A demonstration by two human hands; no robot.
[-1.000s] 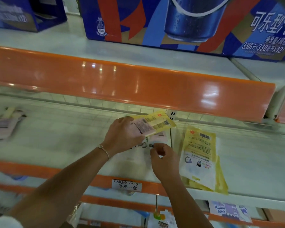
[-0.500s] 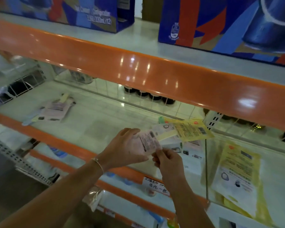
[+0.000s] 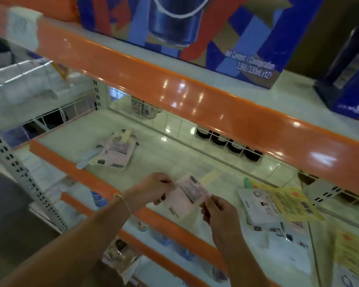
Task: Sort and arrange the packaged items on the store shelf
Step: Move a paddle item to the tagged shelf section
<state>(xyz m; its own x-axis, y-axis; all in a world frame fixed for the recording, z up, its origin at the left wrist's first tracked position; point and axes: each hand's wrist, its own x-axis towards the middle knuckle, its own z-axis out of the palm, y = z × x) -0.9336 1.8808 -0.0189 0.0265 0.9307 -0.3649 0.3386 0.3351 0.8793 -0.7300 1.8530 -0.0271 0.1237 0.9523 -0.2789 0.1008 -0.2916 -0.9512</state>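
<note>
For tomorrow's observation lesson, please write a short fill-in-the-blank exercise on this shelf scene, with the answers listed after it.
1. The pink packet is held by ____ hands.
2. The front lip of the shelf is coloured ____.
3. The bracelet is worn on the ____ wrist.
4. The yellow packet lies to the ____ of the right hand.

Answers: both; orange; left; right

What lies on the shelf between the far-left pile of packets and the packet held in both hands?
In the head view, only bare shelf lies between the pile and the held packet.
</note>
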